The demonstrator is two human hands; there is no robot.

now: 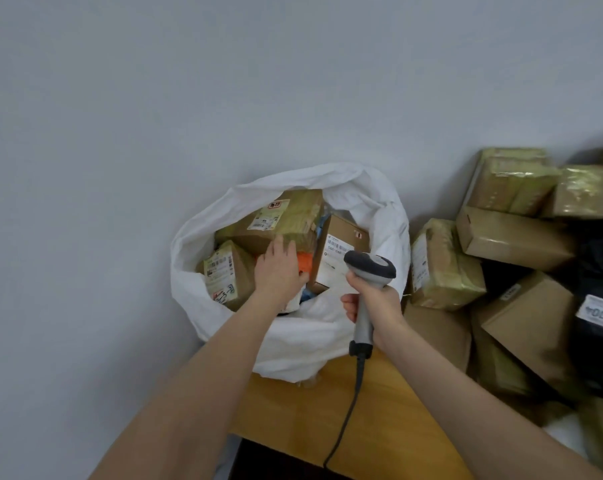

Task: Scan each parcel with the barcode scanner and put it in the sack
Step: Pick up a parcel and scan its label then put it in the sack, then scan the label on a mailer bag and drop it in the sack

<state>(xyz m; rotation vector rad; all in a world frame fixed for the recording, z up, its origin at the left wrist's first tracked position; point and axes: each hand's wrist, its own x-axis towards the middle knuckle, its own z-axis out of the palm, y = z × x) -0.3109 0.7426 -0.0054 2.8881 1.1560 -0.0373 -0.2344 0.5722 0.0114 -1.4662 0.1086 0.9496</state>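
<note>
The white sack (220,216) sits open-mouthed against the wall, filled with brown labelled parcels (338,251) (a tape-wrapped box (279,216) lies topmost), a heap (511,237) of more boxes lies just to its right, and the right hand (379,303) grips the grey corded barcode scanner (369,266) over its near rim.

The sack (328,334) is thin, crinkled white plastic. Parcels (515,237) are matt brown cardboard, some under glossy tape. The scanner (369,268) is smooth grey plastic; the surface (390,410) is smooth wood.
</note>
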